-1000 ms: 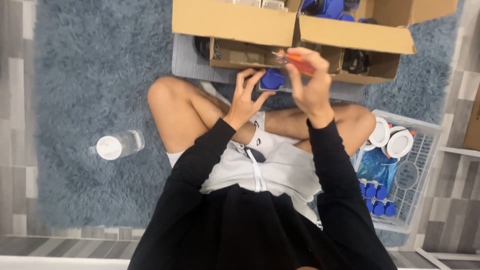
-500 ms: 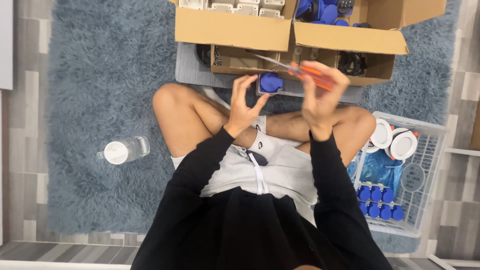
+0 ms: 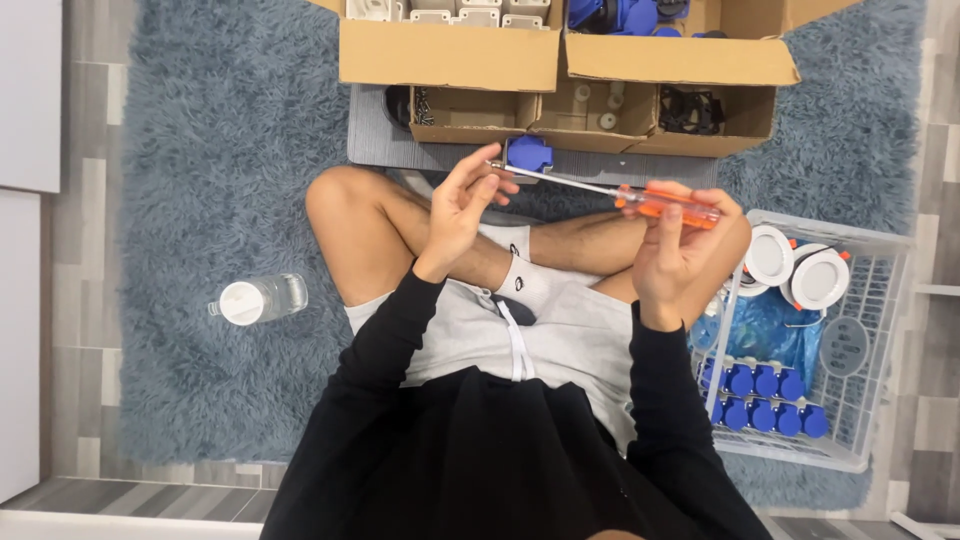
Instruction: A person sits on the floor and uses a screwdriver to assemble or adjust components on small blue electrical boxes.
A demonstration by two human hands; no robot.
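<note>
I sit cross-legged on a shaggy blue rug. My right hand [image 3: 680, 250] grips the orange handle of a screwdriver [image 3: 668, 203], whose thin metal shaft points left. My left hand [image 3: 462, 205] is raised with its fingertips pinched at the shaft's tip; whether something small sits between those fingers I cannot tell. A blue plastic part [image 3: 529, 154] lies on a grey mat [image 3: 372, 140] just beyond the tip.
Open cardboard boxes [image 3: 450, 55] with white and blue parts stand at the far edge. A white wire basket [image 3: 870, 380] to my right holds round white lamps [image 3: 818, 276] and several blue parts. A clear water bottle [image 3: 255, 299] lies on the rug at left.
The screwdriver has tilted from pointing up-left to nearly level. My hands have spread slightly apart, and the left fingertips now meet the shaft's tip.
</note>
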